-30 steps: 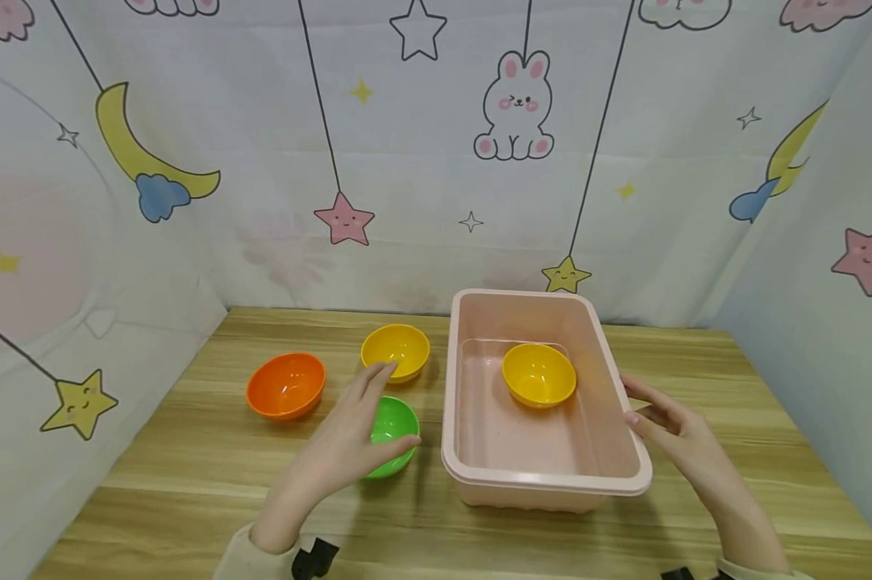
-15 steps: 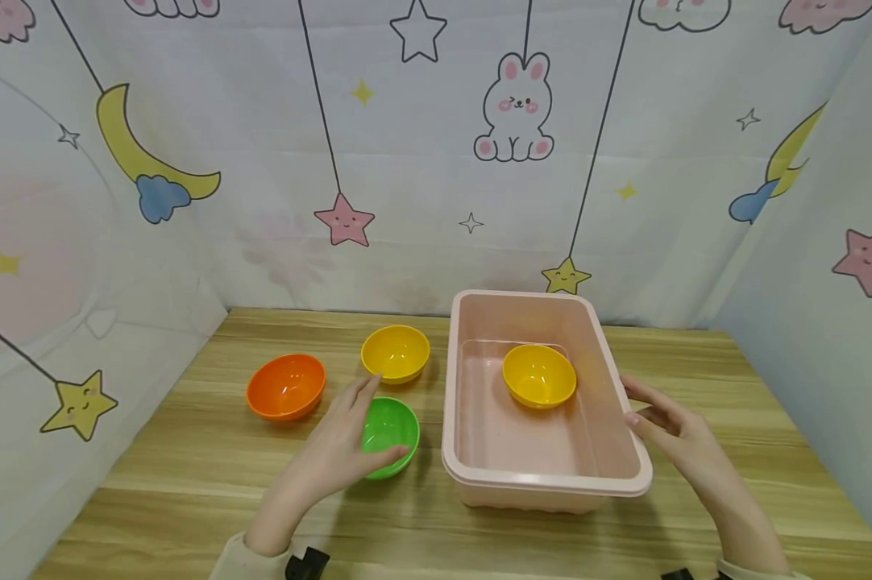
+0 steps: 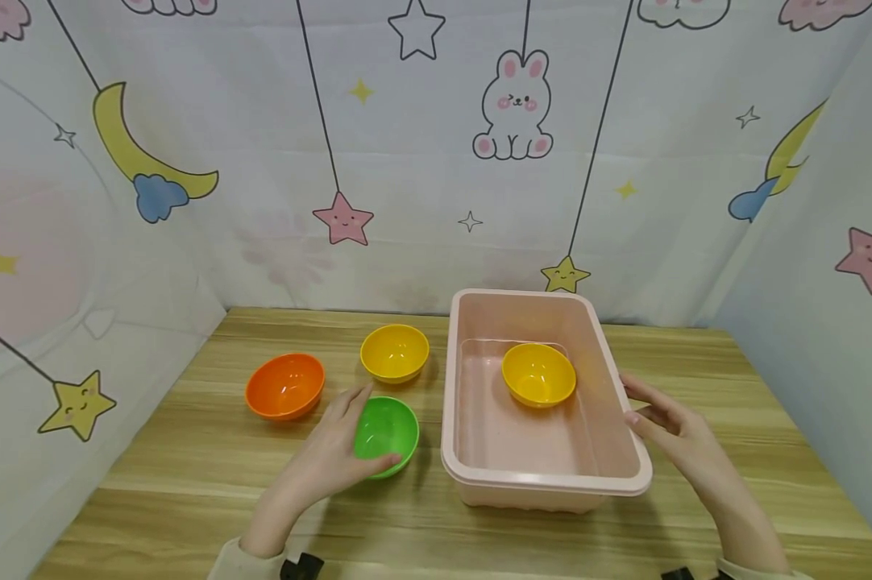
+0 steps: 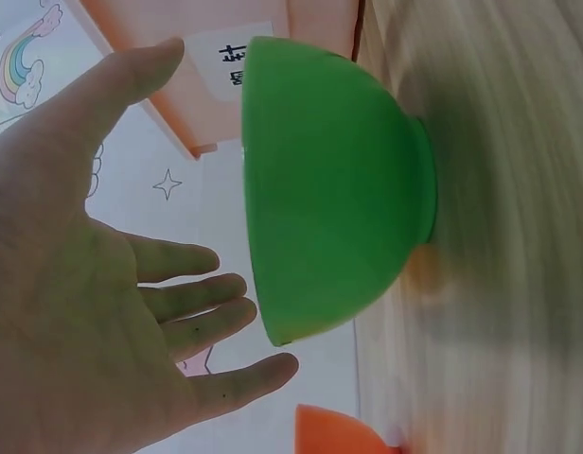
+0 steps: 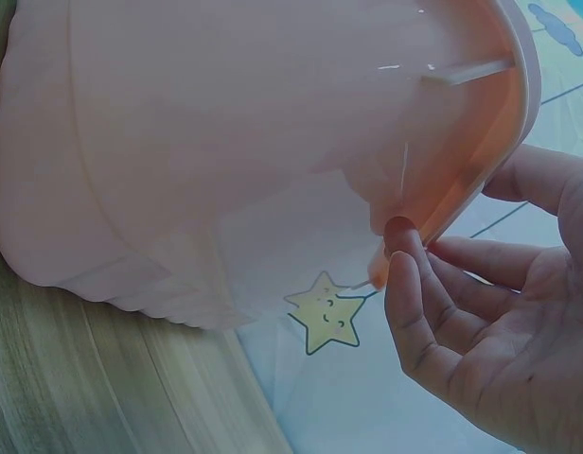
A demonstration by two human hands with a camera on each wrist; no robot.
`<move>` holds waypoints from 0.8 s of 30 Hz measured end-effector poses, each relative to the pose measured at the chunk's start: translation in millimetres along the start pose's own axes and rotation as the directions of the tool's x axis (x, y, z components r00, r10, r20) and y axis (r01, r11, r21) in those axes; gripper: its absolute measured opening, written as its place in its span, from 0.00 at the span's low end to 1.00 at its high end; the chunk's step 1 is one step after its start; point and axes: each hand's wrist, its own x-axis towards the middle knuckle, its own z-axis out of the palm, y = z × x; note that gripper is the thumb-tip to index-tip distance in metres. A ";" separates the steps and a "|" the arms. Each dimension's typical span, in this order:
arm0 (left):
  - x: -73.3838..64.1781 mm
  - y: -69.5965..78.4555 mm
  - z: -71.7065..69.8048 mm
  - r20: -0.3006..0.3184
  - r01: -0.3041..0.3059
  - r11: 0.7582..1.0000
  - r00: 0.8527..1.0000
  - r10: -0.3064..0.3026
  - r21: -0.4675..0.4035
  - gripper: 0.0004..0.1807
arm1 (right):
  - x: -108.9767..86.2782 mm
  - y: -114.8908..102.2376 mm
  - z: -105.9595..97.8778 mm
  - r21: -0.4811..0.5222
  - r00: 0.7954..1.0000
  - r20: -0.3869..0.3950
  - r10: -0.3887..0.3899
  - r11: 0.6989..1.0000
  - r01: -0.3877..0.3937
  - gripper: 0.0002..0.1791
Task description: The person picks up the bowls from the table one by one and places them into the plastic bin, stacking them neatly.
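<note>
A green bowl (image 3: 391, 431) stands upright on the wooden table, left of a pink plastic bin (image 3: 545, 481). Over its left side hovers my left hand (image 3: 327, 451), thumb and fingers spread. The left wrist view shows a gap between this hand (image 4: 93, 312) and the bowl's rim (image 4: 250, 189). At the bin's right rim, my right hand (image 3: 678, 427) holds on with curled fingers. Up close, the fingers (image 5: 448, 312) bend under the lip and the thumb lies against the rim's edge. Inside the bin sits a yellow bowl (image 3: 539, 374).
Behind the green bowl is another yellow bowl (image 3: 396, 353), near the bin's left wall. An orange bowl (image 3: 285, 387) stands farther left on the table (image 3: 153, 483). A printed cloth (image 3: 421, 169) hangs along the table's back edge and sides.
My left hand has drawn back toward me and a little left, away from the yellow bowl and down to the green one. My right hand, the bin and the bowls stay put.
</note>
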 end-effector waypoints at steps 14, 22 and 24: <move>0.0 -8.4 4.8 0.024 0.019 1.000 1.000 -0.019 0.000 0.61 | 0.4 1.4 -0.7 -0.011 1.000 0.000 0.018 1.000 -0.018 0.29; -1.4 -11.1 6.8 0.043 0.037 0.999 0.998 -0.037 0.012 0.62 | 0.3 0.9 -0.6 -0.008 1.000 0.006 0.015 1.000 -0.015 0.29; -1.5 -11.1 6.8 0.050 0.041 0.999 0.998 -0.042 0.015 0.63 | 0.3 1.0 -0.8 -0.007 1.000 0.009 0.016 1.000 -0.016 0.29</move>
